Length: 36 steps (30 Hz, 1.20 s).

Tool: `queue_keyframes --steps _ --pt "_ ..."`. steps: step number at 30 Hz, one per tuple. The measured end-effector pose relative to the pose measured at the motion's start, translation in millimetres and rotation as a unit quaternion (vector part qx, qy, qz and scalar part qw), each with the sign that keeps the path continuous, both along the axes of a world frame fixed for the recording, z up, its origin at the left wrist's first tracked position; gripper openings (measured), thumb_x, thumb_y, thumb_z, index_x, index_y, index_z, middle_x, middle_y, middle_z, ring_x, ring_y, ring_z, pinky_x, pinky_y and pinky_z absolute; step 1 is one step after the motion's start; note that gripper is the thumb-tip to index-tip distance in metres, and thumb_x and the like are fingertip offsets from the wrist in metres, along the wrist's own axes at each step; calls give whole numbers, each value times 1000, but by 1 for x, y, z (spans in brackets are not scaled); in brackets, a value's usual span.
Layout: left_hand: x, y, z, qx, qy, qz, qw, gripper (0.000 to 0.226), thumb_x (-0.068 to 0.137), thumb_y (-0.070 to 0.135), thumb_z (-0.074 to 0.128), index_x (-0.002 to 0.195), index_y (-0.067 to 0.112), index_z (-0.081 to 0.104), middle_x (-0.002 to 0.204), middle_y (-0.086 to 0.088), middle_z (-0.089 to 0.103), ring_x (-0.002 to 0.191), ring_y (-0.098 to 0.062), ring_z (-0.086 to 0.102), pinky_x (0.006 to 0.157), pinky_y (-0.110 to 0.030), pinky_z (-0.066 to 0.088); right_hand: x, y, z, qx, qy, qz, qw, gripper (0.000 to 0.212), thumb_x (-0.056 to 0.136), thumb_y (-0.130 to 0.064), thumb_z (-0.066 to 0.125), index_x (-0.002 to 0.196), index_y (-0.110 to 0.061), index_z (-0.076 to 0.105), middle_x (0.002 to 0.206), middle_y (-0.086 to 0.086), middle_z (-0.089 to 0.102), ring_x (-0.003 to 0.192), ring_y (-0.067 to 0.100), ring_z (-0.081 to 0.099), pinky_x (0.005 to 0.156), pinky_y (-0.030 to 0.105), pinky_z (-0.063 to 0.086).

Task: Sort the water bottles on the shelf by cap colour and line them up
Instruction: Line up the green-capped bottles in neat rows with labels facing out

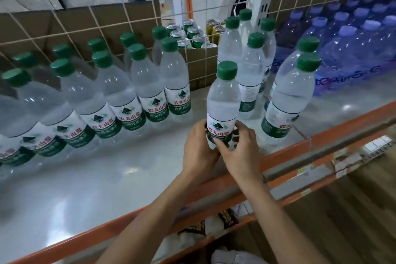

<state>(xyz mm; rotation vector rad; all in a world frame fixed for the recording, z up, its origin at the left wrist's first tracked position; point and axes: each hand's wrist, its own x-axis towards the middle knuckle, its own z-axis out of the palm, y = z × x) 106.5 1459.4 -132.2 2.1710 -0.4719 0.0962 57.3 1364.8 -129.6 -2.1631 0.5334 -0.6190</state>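
Head view, and here's the white shelf (128, 167) under me; along its left runs the double row of green-capped bottles (150, 92), labels out; far right sits the wrapped pack of blue-capped bottles (353, 49); between them stands a loose cluster of green caps (250, 75) not yet lined up. Now the bottle in hand (224, 100): upright, long axis vertical, near the front edge (whether its base touches the shelf I can't tell); my left hand (198, 152) and right hand (244, 152) both wrap its label from either side. The row's open end lies to my left and slightly back, so the left hand is nearer; I'd judge a short leftward slide brings the green cap (227, 70) into line.
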Motion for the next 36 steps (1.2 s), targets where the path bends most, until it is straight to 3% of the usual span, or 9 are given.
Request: queue_keyframes --steps 3,8,11,14,20,26,29,32,36 --pt "-2 35 -3 -1 6 48 999 62 72 15 72 128 19 46 120 -1 56 108 -20 55 84 -35 48 8 31 0 -27 -4 34 999 66 68 -34 80 122 -10 52 109 9 59 101 28 58 79 40 52" --pt "-8 113 1 15 18 95 995 64 72 18 74 130 21 46 122 2 55 108 -15 54 85 -29 45 17 99 0 -15 2 97 995 63 69 -34 80 122 -13 53 113 7 62 102 26 60 81 37 52" --pt "-15 169 -1 36 11 120 992 58 78 14 71 131 16 48 124 -3 56 111 -20 54 91 -33 46 25 136 0 12 8 133 991 62 68 -32 81 122 -14 54 112 7 62 100 26 61 81 43 53" --pt "-23 230 -3 38 -28 183 982 46 80 13 70 123 11 54 113 -6 58 101 -19 57 84 -32 49 36 174 0 30 24 169 985 63 70 -32 80 124 -15 52 114 6 61 102 27 60 83 44 52" --pt "-31 343 -1 1 -62 346 936 30 78 1 68 106 2 57 96 -6 55 88 -26 57 76 -32 47 51 261 -2 29 21 240 970 62 71 -35 78 126 -21 52 115 3 61 101 23 60 84 43 52" --pt "-32 418 0 -18 -41 467 883 44 78 7 70 113 -4 46 105 -14 44 95 -28 47 84 -40 44 59 345 -5 36 1 313 949 63 73 -32 77 129 -19 51 123 4 60 106 24 59 86 44 51" --pt "-28 440 2 -35 -16 482 875 54 78 10 69 121 -4 41 115 -19 44 102 -28 46 89 -37 40 63 381 -8 40 -2 329 944 62 74 -34 75 129 -21 50 119 4 60 104 25 58 85 44 51" --pt "-27 455 1 -27 -5 456 890 55 80 16 70 125 3 42 117 -15 53 106 -29 53 89 -37 42 65 408 -11 48 -6 327 944 64 77 -36 72 133 -21 45 119 4 59 106 24 55 87 43 49" --pt "-23 465 2 -28 11 446 895 51 84 22 67 128 11 44 111 -8 64 97 -25 62 85 -34 44 69 426 -13 20 -7 306 952 68 79 -36 70 138 -16 42 122 7 59 109 27 52 88 35 46"
